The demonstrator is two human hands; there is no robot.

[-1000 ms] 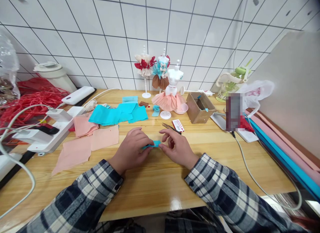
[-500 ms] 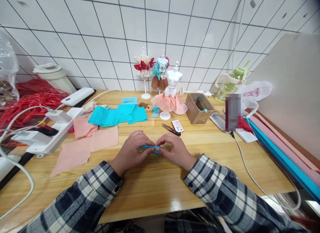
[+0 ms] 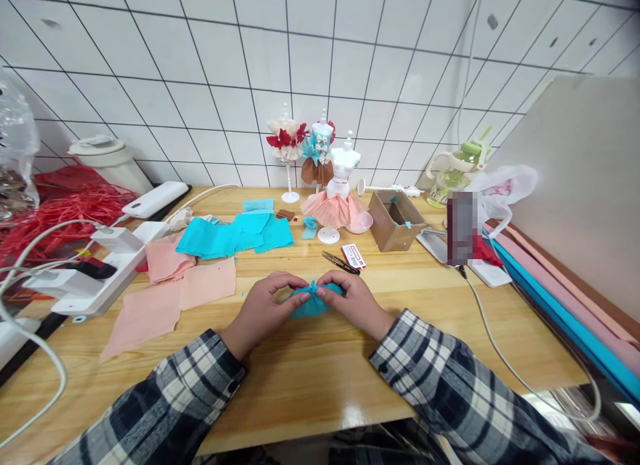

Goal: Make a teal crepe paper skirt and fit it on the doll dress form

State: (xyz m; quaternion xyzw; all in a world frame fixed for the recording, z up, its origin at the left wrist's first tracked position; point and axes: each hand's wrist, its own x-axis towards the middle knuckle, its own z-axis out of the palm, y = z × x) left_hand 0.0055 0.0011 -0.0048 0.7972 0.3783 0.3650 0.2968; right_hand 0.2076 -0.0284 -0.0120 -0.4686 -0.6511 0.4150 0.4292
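Between my two hands is a piece of blue crepe paper (image 3: 311, 306), gathered along its top edge and fanning out below. My left hand (image 3: 267, 310) pinches its left part between thumb and fingers. On the other side, my right hand (image 3: 357, 304) pinches the right part the same way. Just beyond my hands lie dark thread snips (image 3: 341, 262) and a small red-and-white box (image 3: 354, 256). Farther back stands a white mini dress form (image 3: 343, 178) wearing a pink paper skirt (image 3: 333, 210).
Blue paper sheets (image 3: 235, 234) and pink paper sheets (image 3: 207, 283) lie to the left, near a power strip (image 3: 107, 285) with cables. At the back right are a cardboard box (image 3: 395, 228) and a green bottle (image 3: 453, 178). Two dressed forms (image 3: 289, 165) stand by the tiled wall.
The blue crepe paper, seen nearly edge-on before, now spreads open downward with its gathered top showing. Both hands stay in about the same place. The view has tilted up slightly.
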